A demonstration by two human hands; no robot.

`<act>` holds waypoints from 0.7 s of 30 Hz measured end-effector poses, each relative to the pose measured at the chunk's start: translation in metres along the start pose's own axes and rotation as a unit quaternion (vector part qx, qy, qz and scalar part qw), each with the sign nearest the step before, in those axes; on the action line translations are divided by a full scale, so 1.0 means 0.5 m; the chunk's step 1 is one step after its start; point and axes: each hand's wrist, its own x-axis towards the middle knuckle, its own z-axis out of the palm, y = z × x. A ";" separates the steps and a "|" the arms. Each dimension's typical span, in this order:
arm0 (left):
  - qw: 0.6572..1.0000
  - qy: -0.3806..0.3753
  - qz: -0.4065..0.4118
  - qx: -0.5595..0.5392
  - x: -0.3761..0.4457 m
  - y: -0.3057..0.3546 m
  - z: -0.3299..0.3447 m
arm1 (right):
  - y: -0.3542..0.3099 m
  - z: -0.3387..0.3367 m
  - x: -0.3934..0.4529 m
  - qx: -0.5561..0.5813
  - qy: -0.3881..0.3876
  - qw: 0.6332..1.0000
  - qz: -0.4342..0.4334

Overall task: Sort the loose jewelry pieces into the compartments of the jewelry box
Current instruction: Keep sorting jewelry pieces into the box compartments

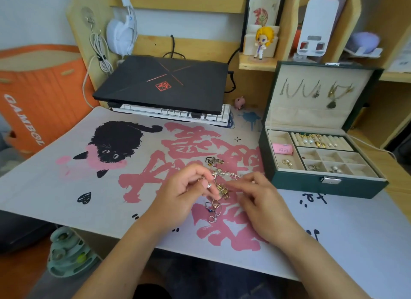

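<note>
Wooden shelving backs a desk (395,187) covered by a printed mat (66,187) with a black cat and large pink characters. On that mat, near the front edge, lies the heap of loose jewelry (219,185): chains, hoops and rings tangled together, with a few rings (214,212) trailing toward the person.

Both hands work over the heap. The left hand (189,194) has its fingers curled and appears to pinch a small ring or clasp at the pile's edge. The right hand (260,198) reaches in from the other side with fingers loosely extended and touching the pieces; whether it holds anything I cannot tell.

The green jewelry box (311,183) stands open to the right, well apart from the heap, lid upright with necklaces hung inside. Its ring rolls and several small compartments already hold pieces, and a pink pouch (282,148) sits in the left tray.

The main risk, as I judge it, is the tangle: lifting one piece could drag a chain along and scatter small items over the mat's edge to the floor. A small ring could also slip on the way to the box.

Behind, a closed laptop (164,80) rests over a keyboard (178,114), clear of the route. Nothing blocks the way to the box.
</note>
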 end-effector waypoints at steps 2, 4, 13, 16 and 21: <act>0.998 -0.040 -0.003 0.040 -0.001 0.000 0.004 | -0.007 0.011 0.011 -0.097 -0.036 0.994 -0.047; 0.994 -0.045 -0.003 0.104 -0.001 -0.004 0.008 | -0.010 0.015 0.026 -0.130 -0.034 0.990 -0.044; 0.979 0.155 -0.080 0.105 0.015 -0.022 0.001 | -0.002 0.025 0.056 -0.121 0.088 0.987 0.055; 0.978 0.178 -0.100 0.048 0.018 -0.026 -0.006 | -0.016 0.032 0.038 -0.136 0.116 0.983 0.029; 0.979 0.178 -0.101 0.018 0.020 -0.020 -0.007 | -0.044 0.066 0.023 -0.149 0.037 0.983 -0.096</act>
